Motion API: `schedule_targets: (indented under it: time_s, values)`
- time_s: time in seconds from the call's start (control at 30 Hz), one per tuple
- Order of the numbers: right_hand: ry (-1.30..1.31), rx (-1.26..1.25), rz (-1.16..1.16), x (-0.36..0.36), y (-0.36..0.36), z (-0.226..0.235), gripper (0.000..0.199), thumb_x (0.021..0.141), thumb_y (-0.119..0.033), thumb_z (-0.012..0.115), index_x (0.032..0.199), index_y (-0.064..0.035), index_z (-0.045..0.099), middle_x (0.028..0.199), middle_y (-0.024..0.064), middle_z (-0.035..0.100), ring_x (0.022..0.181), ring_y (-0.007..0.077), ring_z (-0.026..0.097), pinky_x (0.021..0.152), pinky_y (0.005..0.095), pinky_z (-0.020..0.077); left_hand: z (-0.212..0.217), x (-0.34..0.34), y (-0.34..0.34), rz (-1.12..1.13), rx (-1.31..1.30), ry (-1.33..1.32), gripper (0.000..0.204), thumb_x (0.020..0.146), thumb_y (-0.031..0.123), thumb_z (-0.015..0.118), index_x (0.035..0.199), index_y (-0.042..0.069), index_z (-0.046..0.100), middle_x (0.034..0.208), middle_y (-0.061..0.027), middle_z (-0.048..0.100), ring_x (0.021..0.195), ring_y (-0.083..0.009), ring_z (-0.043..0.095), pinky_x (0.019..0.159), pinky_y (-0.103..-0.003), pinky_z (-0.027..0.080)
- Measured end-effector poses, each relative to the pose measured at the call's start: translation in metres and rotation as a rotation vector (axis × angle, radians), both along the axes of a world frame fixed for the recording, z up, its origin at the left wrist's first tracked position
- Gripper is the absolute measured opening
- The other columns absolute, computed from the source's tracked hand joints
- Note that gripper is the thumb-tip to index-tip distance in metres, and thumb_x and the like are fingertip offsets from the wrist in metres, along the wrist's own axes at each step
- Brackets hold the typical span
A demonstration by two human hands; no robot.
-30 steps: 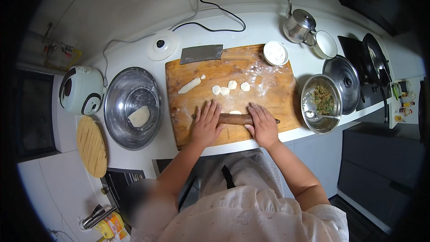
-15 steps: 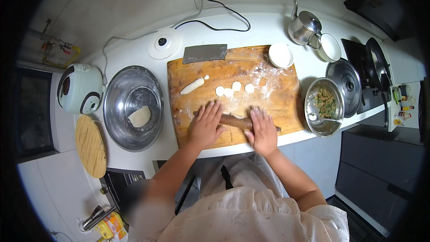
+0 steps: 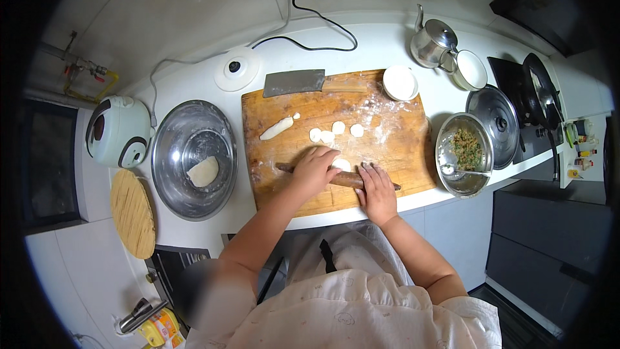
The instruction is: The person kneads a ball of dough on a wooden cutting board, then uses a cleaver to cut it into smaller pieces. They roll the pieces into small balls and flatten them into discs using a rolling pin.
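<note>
A brown rolling pin [image 3: 347, 179] lies slanted across the near part of the floury wooden cutting board [image 3: 407, 174]. My right hand [image 3: 378, 194] rests over the pin's right part, fingers bent across it. Reaching over its left part, my left hand [image 3: 314, 171] has thumb and fingers closing at the left edge of a small round dough wrapper [image 3: 341, 165], just beyond the pin. Several small dough pieces [image 3: 327, 136] sit farther up the board. To their left lies a dough strip [image 3: 278, 128] with a small bit at its tip.
A cleaver [image 3: 295, 83] and a white bowl of flour [image 3: 400, 83] are at the board's far side. On the left, a steel basin [image 3: 169, 187] holds a dough lump [image 3: 203, 172]. On the right stands a steel bowl of chopped filling [image 3: 465, 150] with a spoon, near a pot lid [image 3: 494, 126].
My left hand has left the pin's left end and moved right, its fingers now at the wrapper. My right hand stays on the pin, drawn slightly nearer. The wrapper shows more.
</note>
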State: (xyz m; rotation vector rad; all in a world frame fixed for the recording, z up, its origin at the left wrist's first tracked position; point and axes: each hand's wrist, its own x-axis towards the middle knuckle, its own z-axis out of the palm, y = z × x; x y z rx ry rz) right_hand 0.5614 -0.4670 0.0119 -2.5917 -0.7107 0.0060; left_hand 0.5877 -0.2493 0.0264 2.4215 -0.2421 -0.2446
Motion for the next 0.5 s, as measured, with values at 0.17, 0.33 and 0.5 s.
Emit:
schedule_targets:
  time_s: [0.17,0.33,0.5]
  values:
    - [-0.028,0.123,-0.012,-0.005,-0.005,0.002,0.040,0.074,-0.006,0.068,0.113,-0.0102,0.061,0.102,0.0050,0.062,0.099,0.0256,0.058,0.088,0.0383,0.0448,-0.020,0.019,-0.013,-0.014,0.084,0.010,0.020,0.079,0.018,0.074,0.094,0.007,0.066,0.105,-0.0085,0.063,0.101,-0.0274,0.058,0.085,-0.036,0.047]
    - [-0.073,0.154,0.008,-0.012,-0.015,0.008,0.040,0.069,-0.006,0.071,0.108,-0.0106,0.063,0.098,0.0050,0.063,0.093,0.0256,0.059,0.082,0.0382,0.0457,-0.006,0.017,0.001,0.199,-0.115,0.227,0.014,0.076,0.014,0.076,0.084,0.008,0.066,0.084,-0.0108,0.067,0.080,-0.0260,0.065,0.070,-0.037,0.051]
    - [-0.080,0.146,0.010,-0.023,-0.026,0.005,0.038,0.069,-0.008,0.073,0.106,-0.0111,0.064,0.098,0.0052,0.063,0.092,0.0259,0.059,0.080,0.0377,0.0458,0.002,-0.005,0.045,0.012,0.078,-0.113,0.022,0.078,0.010,0.073,0.099,0.009,0.067,0.104,-0.0091,0.067,0.100,-0.0260,0.062,0.085,-0.038,0.049]
